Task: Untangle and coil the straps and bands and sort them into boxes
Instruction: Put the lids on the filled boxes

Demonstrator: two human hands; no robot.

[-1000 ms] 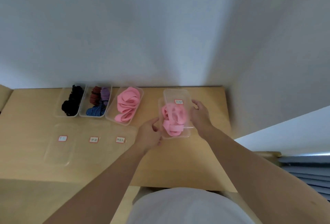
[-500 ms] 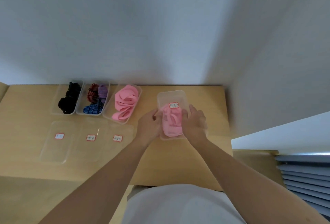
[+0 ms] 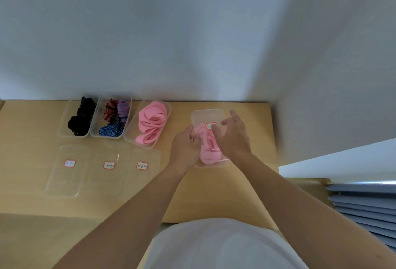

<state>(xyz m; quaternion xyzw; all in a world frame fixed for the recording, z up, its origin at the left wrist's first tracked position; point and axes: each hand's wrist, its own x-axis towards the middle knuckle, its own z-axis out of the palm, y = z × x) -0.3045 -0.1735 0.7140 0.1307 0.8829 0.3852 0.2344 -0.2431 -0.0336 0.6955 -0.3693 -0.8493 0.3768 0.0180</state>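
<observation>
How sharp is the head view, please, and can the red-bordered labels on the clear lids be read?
Head view: soft throughout; the right hand is motion-blurred over the clear plastic box of pink bands; the red-bordered paper labels on the flat clear plastic lids are unreadable; lighting even.

Seen from my remote feed: red-bordered white labels point(image 3: 69, 163) sit on three clear lids point(image 3: 64, 183) on the desk point(image 3: 27, 161), a fourth on the lidded box point(image 3: 205, 115). Their handwritten characters are too blurred for me to read.
</observation>
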